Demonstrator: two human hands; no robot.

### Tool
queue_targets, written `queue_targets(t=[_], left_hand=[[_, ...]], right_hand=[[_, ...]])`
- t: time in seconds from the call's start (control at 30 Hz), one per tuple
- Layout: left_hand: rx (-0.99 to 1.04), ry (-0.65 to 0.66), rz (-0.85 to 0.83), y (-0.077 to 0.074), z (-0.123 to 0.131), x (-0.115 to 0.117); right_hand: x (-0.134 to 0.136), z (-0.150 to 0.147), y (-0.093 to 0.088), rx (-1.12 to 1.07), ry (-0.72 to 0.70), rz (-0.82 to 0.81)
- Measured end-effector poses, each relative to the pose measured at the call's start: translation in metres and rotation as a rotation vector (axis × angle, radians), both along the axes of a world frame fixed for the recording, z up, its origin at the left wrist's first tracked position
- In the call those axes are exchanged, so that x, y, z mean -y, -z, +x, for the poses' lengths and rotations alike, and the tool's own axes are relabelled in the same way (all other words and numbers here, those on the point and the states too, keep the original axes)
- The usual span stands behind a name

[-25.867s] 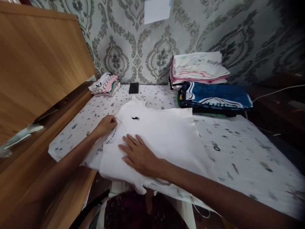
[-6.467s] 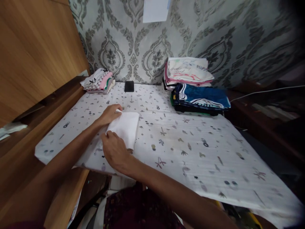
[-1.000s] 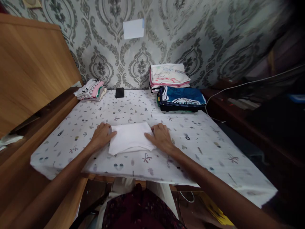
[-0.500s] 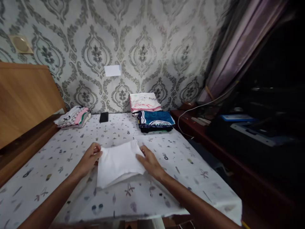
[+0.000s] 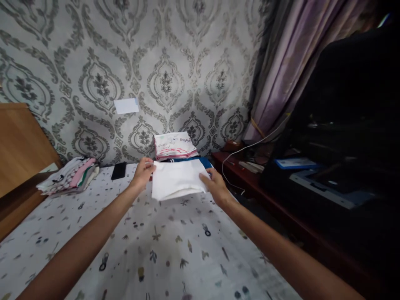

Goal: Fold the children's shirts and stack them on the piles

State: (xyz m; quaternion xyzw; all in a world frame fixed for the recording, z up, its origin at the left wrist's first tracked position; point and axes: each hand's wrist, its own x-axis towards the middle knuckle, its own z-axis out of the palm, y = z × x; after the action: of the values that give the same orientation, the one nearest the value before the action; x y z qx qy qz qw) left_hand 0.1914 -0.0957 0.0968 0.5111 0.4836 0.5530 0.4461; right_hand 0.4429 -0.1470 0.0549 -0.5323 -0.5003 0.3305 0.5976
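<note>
A folded white shirt (image 5: 178, 179) is held up off the bed between both my hands, arms stretched far forward. My left hand (image 5: 143, 171) grips its left edge and my right hand (image 5: 215, 184) grips its right edge, fingers closed on the cloth. Just behind the shirt lies a stack of folded clothes (image 5: 173, 146), white with pink trim on top, and a blue folded garment (image 5: 204, 161) that the shirt mostly hides. The bed sheet (image 5: 156, 246) is white with small printed figures.
A second pile of folded clothes (image 5: 70, 176) lies at the back left, with a black phone (image 5: 119, 170) beside it. A wooden headboard (image 5: 18, 146) stands at the left. A dark side table (image 5: 246, 164) with a white cable and a curtain (image 5: 281, 75) are at the right.
Both hands have lifted the folded white shirt off the sheet and carried it forward toward the stack by the wall. My view has tilted up and to the right.
</note>
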Motion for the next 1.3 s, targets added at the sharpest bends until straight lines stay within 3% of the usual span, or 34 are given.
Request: queue_targets(t=[0.1,0.2,0.37,0.47,0.6,0.7,0.8,0.93,1.0,1.1,1.3], left_hand=[[0.018,-0.043,0.028,-0.019,0.014,-0.043],[0.013,-0.041,0.048,-0.022,0.028,-0.078],[-0.115,-0.006,0.072,0.003,0.061,-0.117],[-0.464,-0.064,0.158,0.024,0.079,-0.13],[-0.773,-0.057,0.206,0.043,0.083,-0.128],[-0.98,-0.063,0.253,0.041,0.077,-0.112],[-1.098,-0.081,0.418,0.036,0.077,-0.092],[-1.103,0.236,0.561,0.053,0.09,-0.081],[-1.119,0.329,0.49,0.068,0.097,-0.085],[-1.133,0.319,0.387,0.083,0.105,-0.096],[-1.166,0.316,0.342,0.074,0.112,-0.097]], right_hand=[[-0.051,0.014,-0.016,0.093,0.077,0.07],[-0.091,0.029,-0.019,0.166,0.139,0.087],[-0.117,0.06,0.0,0.272,0.238,0.005],[-0.12,0.076,0.013,0.359,0.289,-0.045],[-0.117,0.084,0.024,0.51,0.332,-0.119],[-0.106,0.078,0.021,0.725,0.369,-0.167],[-0.093,0.061,0.012,0.985,0.381,-0.034],[-0.097,0.032,0.016,1.2,0.2,0.157],[-0.111,0.021,0.025,1.241,0.116,0.106],[-0.134,0.016,0.039,1.262,0.079,0.035],[-0.149,0.022,0.049,1.117,0.062,0.103]])
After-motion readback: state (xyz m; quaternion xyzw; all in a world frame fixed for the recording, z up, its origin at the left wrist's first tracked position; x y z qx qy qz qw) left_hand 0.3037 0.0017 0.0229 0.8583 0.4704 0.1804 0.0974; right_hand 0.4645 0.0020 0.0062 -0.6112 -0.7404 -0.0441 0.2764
